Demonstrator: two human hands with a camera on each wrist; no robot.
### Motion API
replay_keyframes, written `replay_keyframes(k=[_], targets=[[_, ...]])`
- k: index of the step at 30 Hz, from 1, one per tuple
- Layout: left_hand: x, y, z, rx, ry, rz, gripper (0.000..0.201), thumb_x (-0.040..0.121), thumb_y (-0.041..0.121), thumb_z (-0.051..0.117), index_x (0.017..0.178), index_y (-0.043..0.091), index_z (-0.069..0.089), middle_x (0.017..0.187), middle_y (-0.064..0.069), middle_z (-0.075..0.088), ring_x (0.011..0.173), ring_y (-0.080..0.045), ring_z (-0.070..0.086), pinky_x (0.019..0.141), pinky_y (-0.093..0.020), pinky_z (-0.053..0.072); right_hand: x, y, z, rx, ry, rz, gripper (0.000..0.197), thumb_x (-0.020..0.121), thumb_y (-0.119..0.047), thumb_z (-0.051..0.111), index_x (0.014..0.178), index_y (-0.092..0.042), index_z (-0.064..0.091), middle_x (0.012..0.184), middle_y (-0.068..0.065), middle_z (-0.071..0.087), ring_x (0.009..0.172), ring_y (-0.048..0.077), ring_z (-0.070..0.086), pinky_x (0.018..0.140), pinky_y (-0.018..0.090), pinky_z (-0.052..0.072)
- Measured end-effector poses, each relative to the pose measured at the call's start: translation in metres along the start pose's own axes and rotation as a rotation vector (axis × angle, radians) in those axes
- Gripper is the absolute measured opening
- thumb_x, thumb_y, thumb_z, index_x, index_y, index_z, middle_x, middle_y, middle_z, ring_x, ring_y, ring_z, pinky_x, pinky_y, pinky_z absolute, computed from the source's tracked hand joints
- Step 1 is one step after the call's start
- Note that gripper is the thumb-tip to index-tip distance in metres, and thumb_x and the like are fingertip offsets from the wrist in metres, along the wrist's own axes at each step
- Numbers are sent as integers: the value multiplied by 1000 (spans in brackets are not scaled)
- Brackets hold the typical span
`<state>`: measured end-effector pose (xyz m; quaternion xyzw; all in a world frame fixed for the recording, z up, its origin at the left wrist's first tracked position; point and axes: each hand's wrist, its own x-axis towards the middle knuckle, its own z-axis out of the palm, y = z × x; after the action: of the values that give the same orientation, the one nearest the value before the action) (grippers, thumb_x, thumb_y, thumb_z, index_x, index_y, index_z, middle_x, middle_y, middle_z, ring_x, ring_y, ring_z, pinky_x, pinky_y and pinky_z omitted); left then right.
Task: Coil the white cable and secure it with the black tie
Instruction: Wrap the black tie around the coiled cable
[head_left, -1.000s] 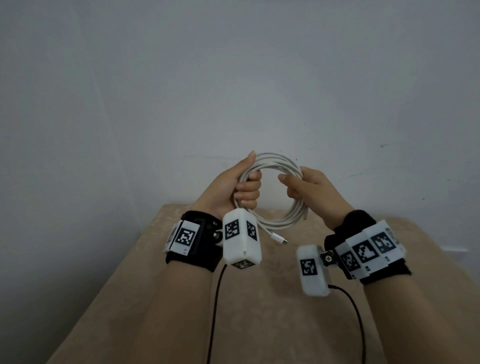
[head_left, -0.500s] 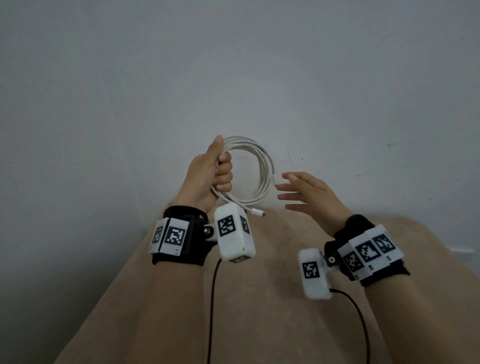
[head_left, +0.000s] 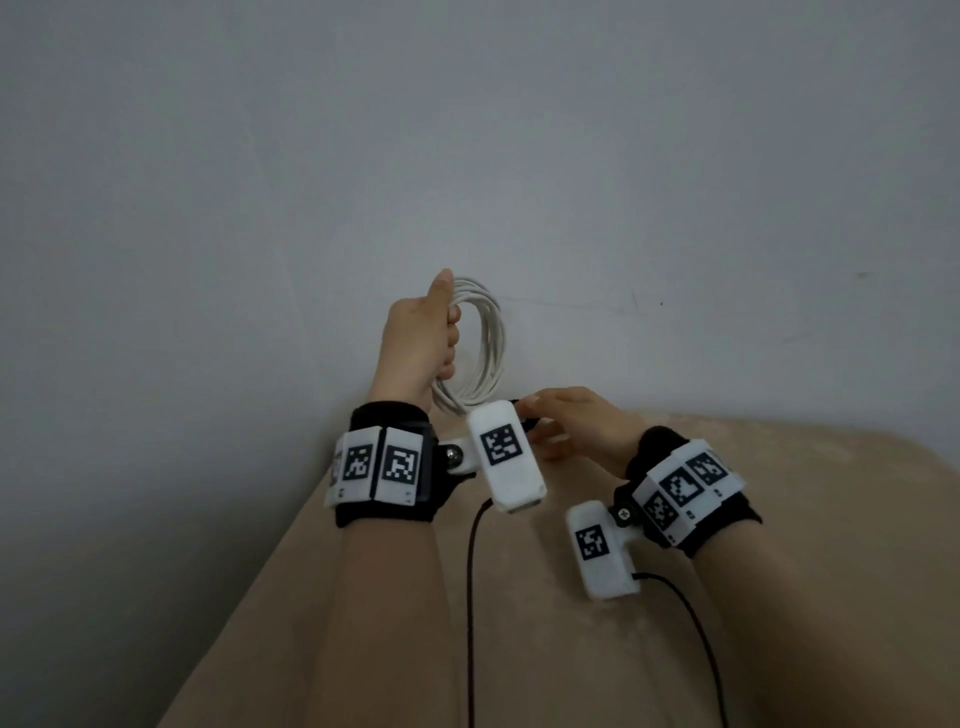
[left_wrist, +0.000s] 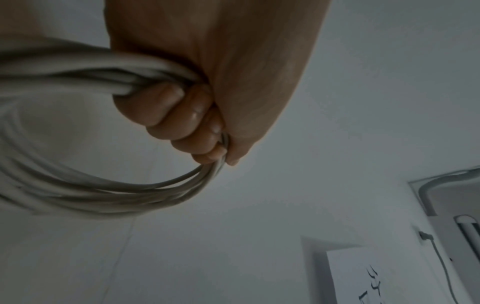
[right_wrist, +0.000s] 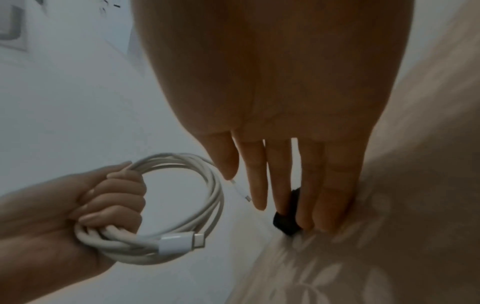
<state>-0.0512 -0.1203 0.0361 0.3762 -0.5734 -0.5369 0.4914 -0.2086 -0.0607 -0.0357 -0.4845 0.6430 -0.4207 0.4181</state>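
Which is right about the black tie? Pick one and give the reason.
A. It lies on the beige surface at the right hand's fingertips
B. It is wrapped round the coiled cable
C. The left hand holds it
A: in the right wrist view the black tie lies on the beige surface at the right hand's straight fingertips, apart from the white cable gripped by the left hand.

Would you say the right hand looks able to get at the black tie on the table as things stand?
Probably yes. The right hand has straight fingers reaching down at the black tie on the table, with nothing between. The left hand holds the coiled cable off to the side.
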Motion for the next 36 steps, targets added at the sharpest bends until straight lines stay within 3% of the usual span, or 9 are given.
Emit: replay_keyframes(k=[6,10,15,20,25,28,31,32,36], targets=[[0,-1,2,-6,-5,5,43,99,40,43,63,18,42,39,11,30,32,-6,22,37,-15,17,-1,8,-4,101,87,-12,21,95,-13,54,106,2,63,103,22,65,89,27,63,84,35,54],[1,-3,5,-7,-30,3,42,99,40,44,63,18,42,39,12,29,32,-5,21,37,-15,16,-13,8,-21,132,261,-90,17,85,1,64,102,-3,63,83,11,66,71,18,62,66,22,56],[-1,-9,22,79,-171,-24,43,98,42,46,62,18,40,40,11,29,34,-6,20,38,-16,17,-40,6,-42,381,326,-114,14,90,-16,63,78,-10,66,78,2,67,72,12,58,60,22,50],[-13,-10,50,156,-283,-16,42,93,36,59,61,20,36,45,8,27,37,-7,20,38,-18,18,-63,4,-66,524,394,-178,16,94,-21,55,82,-14,62,73,-3,72,75,7,68,75,27,48],[-23,-9,71,115,-348,7,40,85,20,70,60,21,39,53,4,26,39,-8,20,38,-18,18,-64,-14,-78,626,432,-281,11,93,-20,57,88,-11,61,73,2,74,68,13,68,69,25,53],[-27,-7,81,62,-393,20,35,85,15,69,53,21,55,54,4,23,41,-7,18,40,-20,14,-64,-23,-78,593,437,-318,11,93,-21,58,89,-11,61,69,1,74,57,9,66,59,21,54],[-34,-3,87,42,-445,38,13,83,19,69,83,10,78,54,6,21,42,-7,16,41,-22,12,-65,-26,-76,575,426,-329,12,94,-21,57,91,-10,61,63,-3,72,52,7,65,54,19,54],[-34,-4,89,35,-445,34,24,83,20,69,97,1,74,53,6,20,42,-7,16,40,-21,13,-66,-27,-76,576,423,-329,12,94,-21,57,91,-10,61,63,-3,72,51,7,64,53,18,53],[-35,-3,90,-19,-427,21,17,86,19,67,95,7,75,55,6,18,43,-7,14,41,-22,11,-69,-34,-78,550,448,-337,14,92,-23,60,94,-9,62,70,2,73,52,10,64,47,18,49]])
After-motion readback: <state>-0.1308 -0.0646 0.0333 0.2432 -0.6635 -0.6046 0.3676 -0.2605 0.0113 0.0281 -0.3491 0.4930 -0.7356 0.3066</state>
